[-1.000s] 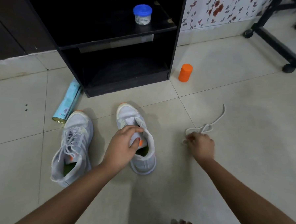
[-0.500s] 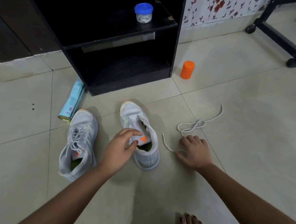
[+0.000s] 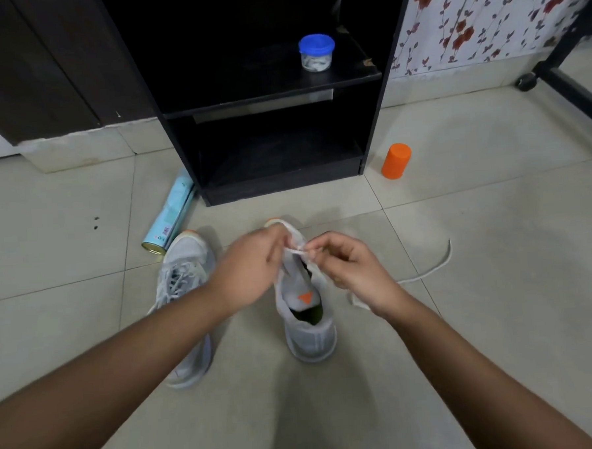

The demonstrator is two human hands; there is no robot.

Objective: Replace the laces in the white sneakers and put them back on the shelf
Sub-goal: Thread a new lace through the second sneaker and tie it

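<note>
Left hand [image 3: 252,264] and right hand [image 3: 348,266] pinching lace [image 3: 442,266] at unlaced sneaker [image 3: 308,330], teal can [image 3: 170,215] print unreadable

Floor [image 3: 499,333] plan: laced sneaker [image 3: 182,281] left and unlaced sneaker [image 3: 308,321] right, side by side before the shelf unit [image 3: 181,154]. Jar [image 3: 316,53] on its upper shelf; can [image 3: 169,215] lying left of the unit, cup [image 3: 396,160] right; lace [image 3: 434,268] right of the unlaced sneaker.
</note>
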